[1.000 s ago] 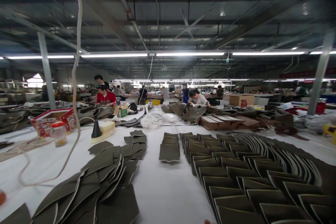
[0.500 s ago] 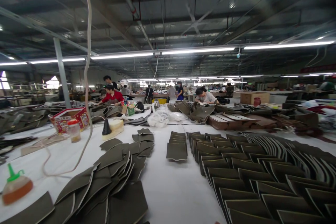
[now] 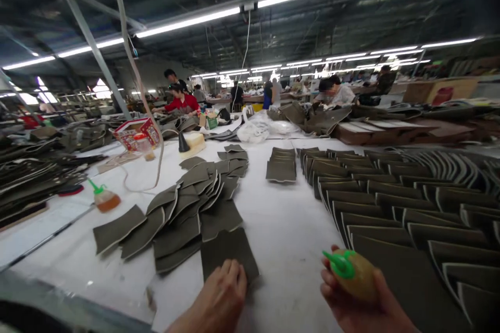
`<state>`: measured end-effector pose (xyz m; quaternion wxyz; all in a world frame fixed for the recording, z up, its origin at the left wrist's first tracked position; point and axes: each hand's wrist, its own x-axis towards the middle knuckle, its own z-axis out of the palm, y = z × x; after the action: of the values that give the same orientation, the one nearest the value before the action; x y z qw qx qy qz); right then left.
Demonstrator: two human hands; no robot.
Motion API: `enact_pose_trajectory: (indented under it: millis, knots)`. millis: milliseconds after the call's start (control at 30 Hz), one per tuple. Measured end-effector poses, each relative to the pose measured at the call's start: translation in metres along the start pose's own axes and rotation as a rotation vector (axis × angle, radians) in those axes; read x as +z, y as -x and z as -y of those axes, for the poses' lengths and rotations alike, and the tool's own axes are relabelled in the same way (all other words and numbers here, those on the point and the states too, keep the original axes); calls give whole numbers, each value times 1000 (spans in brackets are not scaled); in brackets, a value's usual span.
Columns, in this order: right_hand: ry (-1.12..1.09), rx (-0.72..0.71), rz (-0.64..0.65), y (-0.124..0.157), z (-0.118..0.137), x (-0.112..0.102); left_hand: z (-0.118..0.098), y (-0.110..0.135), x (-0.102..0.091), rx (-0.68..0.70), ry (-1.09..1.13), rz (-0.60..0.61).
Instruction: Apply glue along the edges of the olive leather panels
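In the head view my left hand (image 3: 219, 296) is at the bottom centre, its fingers curled together on the near part of a dark olive panel (image 3: 224, 247). That flat piece, leather-like with a pale edge, lies at the near end of a loose pile of similar panels (image 3: 182, 210). My right hand (image 3: 377, 304) is wrapped round a squeeze bottle (image 3: 361, 276) with a green spout cap, tilted toward the left, and amber-brown contents. Right beside that hand are rows of overlapping dark panels (image 3: 390, 203). My left thumb is hidden.
Another green-capped bottle (image 3: 106, 199) stands at the left near a hanging cable (image 3: 130, 52). Behind it are a clear jar (image 3: 145, 146), a red patterned box (image 3: 135, 132) and a black cone (image 3: 183, 142). A small stack (image 3: 281, 164) sits mid-table. Several people work farther back.
The view has tipped down and tilted. Both my hands have come into view, the right with a bottle in it and the left on a panel.
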<state>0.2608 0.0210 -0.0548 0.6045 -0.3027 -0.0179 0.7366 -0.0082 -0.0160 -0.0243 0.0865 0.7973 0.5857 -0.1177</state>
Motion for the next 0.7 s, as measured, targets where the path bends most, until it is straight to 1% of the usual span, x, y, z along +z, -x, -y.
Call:
enact_pose_trajectory:
  millis: [100, 167, 267, 333, 400, 467, 567, 633, 700]
  knots:
    - [-13, -4, -119, 6, -1, 12, 5, 0, -5, 31, 17, -37]
    - [19, -1, -147, 7, 0, 15, 11, 3, -10, 18, 66, -58]
    - [76, -6, -149, 7, -2, 15, 19, 4, -16, 9, 125, -66]
    - [121, -18, -146, 7, -6, 15, 20, 2, -20, 14, 153, -74]
    - [205, -73, -88, 8, -9, 13, 16, -2, -23, 13, 180, -86]
    - [364, -156, 24, 9, -9, 7, 9, -8, -25, 9, 218, -90]
    - [695, -277, 188, 8, 1, -2, 1, -17, -24, 14, 318, -103]
    - [924, -414, 240, 8, 12, -2, 0, -23, -20, 10, 393, -129]
    - [1161, -595, 245, 10, 19, 4, 2, -28, -16, 5, 447, -152]
